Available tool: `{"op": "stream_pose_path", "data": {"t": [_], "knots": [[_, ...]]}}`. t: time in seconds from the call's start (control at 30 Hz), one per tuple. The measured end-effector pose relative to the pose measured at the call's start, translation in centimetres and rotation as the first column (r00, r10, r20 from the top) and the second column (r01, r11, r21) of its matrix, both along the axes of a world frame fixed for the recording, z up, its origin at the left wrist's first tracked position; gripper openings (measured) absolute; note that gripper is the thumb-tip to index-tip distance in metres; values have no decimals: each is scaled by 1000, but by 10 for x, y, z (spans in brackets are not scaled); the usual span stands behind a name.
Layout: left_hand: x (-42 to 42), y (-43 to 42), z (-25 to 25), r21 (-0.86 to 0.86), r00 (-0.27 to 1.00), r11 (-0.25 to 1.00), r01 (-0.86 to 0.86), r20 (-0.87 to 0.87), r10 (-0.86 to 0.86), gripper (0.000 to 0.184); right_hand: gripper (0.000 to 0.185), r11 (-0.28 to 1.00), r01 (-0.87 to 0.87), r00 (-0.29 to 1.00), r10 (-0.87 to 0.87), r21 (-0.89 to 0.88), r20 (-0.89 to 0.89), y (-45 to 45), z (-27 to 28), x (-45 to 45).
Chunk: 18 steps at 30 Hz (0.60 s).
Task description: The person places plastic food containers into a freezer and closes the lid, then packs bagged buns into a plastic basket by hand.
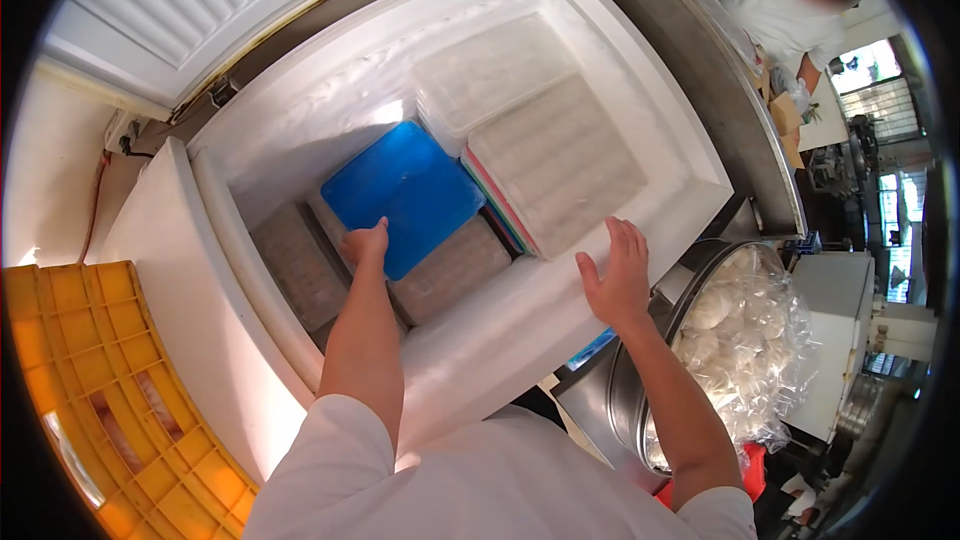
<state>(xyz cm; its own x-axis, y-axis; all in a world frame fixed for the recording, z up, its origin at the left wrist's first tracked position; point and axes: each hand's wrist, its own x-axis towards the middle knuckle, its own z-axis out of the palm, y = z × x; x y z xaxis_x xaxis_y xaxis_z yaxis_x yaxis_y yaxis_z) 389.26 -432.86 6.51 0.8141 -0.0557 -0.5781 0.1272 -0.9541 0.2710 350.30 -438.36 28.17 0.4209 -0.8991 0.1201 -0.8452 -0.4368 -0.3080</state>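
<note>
My left hand (367,243) reaches down into an open white chest freezer (660,105). It is closed on the near left edge of a flat blue plastic tray (405,195), with the thumb on top and the other fingers partly hidden. The tray is tilted over frosted boxes (455,270) low in the freezer. My right hand (618,280) is over the freezer's near right rim, fingers stretched and thumb apart, holding nothing. Right of the blue tray stands a stack of frosted containers (555,165) with coloured edges, and another pale container (490,75) lies behind it.
A yellow plastic crate (90,360) stands at the left. At the right is a round metal container (625,395) with a clear plastic bag of white pieces (745,330). A metal counter (700,70) runs behind the freezer; another person (785,0) is at the top right.
</note>
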Motion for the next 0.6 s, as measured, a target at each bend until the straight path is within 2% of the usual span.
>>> {"op": "stream_pose_path", "data": {"t": [0.1,0.2,0.23,0.3,0.4,0.5,0.6], "knots": [[18,9,-42,-201,956,976,-81,-292,20,85,70,1000,15,1000,-15,15,7,1,-2,0],[23,14,-66,-217,933,965,-150,-354,65,80,69,1000,13,1000,-13,3,24,1,-2,-1],[23,16,-64,-260,902,934,-244,-415,120,77,68,1000,7,999,-7,-2,37,1,-2,0],[19,24,-53,-313,814,846,-430,-541,213,72,67,1000,-3,998,3,-7,56,0,-1,0],[13,33,-25,-333,678,739,-586,-701,222,66,66,999,-13,999,14,-30,52,-1,-2,-1],[7,37,-25,-411,545,492,-767,-822,163,62,67,1000,-20,998,21,-14,60,-1,-1,-2],[9,29,-26,-653,843,550,-522,-493,214,56,66,999,-17,997,20,-36,76,0,-3,-4]]}}
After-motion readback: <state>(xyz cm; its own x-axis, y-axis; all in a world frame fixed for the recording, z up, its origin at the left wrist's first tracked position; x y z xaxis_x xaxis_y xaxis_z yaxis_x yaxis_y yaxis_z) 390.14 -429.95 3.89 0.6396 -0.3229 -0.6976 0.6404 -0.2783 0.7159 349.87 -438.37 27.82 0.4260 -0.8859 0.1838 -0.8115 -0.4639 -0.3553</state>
